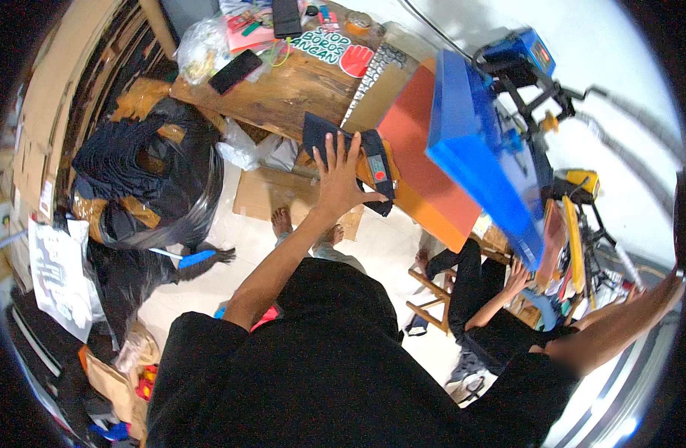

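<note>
My left hand (339, 175) reaches forward with its fingers spread, resting on or just over a dark folded cloth piece (322, 128). A grey label with a red dot (377, 169) shows on the cloth, beside my thumb. The cloth lies at the near left end of an orange board (421, 213) of a heat press. The blue upper plate (473, 149) of the press stands raised and tilted to the right of my hand. My right forearm (634, 317) stretches to the right rim; the hand itself is lost past the dark edge there.
A wooden table (283, 97) at the back holds a phone (235, 72), stickers and a plastic bag. On the left stands a black plastic sack (171, 201) with stacked dark cloth (119, 160). A co-worker in black (473, 299) sits on a wooden stool (430, 306) at the right.
</note>
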Demonstrator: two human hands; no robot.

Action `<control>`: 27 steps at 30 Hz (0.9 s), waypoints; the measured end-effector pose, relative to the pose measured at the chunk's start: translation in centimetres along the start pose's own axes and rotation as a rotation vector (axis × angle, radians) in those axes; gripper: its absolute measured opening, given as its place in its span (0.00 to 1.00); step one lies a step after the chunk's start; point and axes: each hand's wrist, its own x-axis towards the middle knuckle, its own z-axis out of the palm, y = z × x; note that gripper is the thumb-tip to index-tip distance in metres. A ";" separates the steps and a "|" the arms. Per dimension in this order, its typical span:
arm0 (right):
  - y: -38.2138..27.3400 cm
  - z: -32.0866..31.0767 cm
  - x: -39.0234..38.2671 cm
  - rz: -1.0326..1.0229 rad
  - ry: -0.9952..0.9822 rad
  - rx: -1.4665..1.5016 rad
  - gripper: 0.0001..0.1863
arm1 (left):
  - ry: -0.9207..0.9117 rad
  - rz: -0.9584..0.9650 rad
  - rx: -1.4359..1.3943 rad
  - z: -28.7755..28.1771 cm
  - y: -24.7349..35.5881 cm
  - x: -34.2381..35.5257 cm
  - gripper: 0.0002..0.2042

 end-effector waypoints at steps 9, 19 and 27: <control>-13.1 5.8 -15.5 0.072 -0.682 0.525 0.44 | -0.003 -0.001 -0.003 0.1 -0.6 0.2 0.73; -22.3 11.9 -13.5 0.215 -1.106 0.831 0.28 | 0.047 0.118 -0.189 2.9 -4.9 -0.1 0.76; -23.2 18.5 -17.9 -0.102 -0.828 0.604 0.18 | 0.188 -0.122 -0.321 -2.3 -6.7 -7.3 0.51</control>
